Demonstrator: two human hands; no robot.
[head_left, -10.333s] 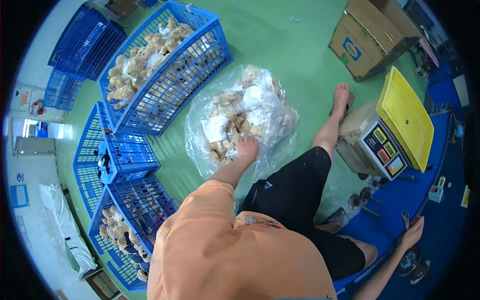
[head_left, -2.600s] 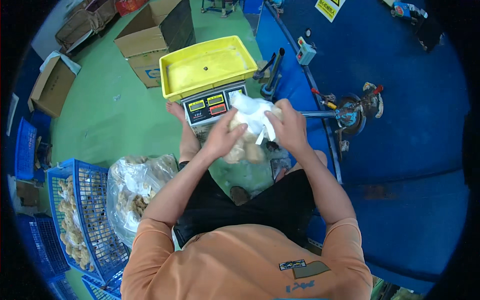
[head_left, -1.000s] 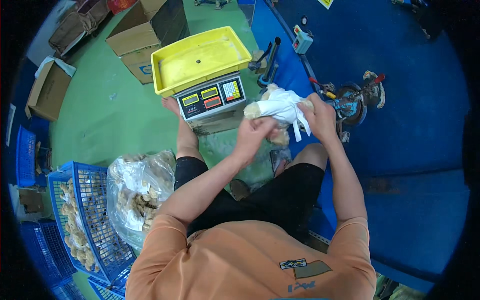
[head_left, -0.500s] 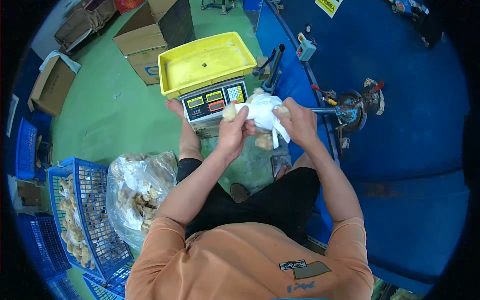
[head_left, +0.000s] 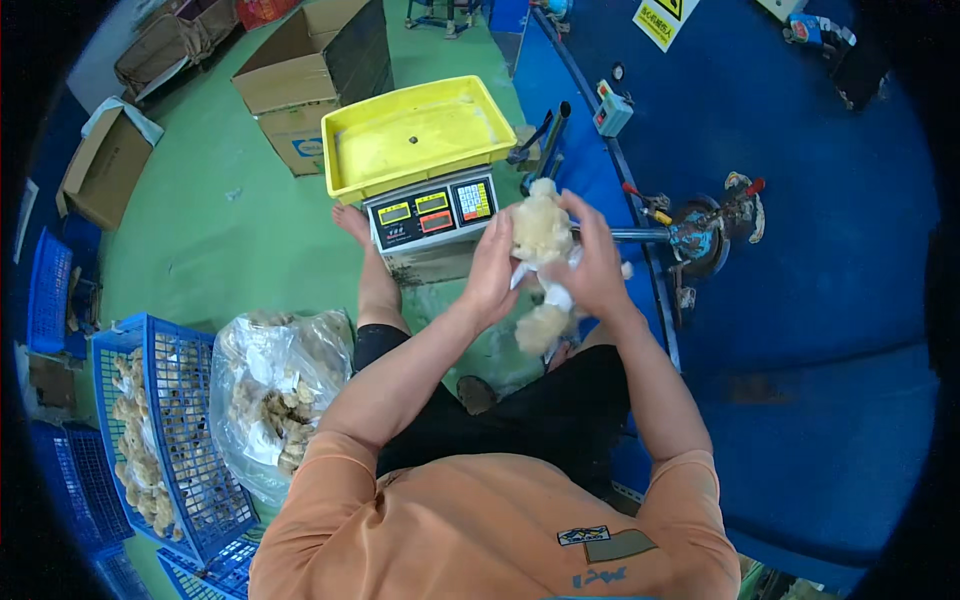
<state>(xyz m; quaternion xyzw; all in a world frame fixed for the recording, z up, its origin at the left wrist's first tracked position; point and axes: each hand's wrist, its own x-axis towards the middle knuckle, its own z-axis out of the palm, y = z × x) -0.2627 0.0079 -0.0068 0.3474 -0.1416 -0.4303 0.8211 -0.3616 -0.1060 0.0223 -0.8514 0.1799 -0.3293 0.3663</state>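
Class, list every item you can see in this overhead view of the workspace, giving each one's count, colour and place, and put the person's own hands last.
plush toy: one, cream, held up between both hands, in front of the scale
weighing scale: one, grey with a yellow tray on top, on the green floor
clear plastic bag: one, full of cream plush pieces, on the floor at the person's left
blue crate: one, holding more cream pieces, left of the bag
cardboard boxes: several, brown, open, beyond the scale
blue machine table: one, at the right
left hand: grips the toy's left side
right hand: grips the toy's right side
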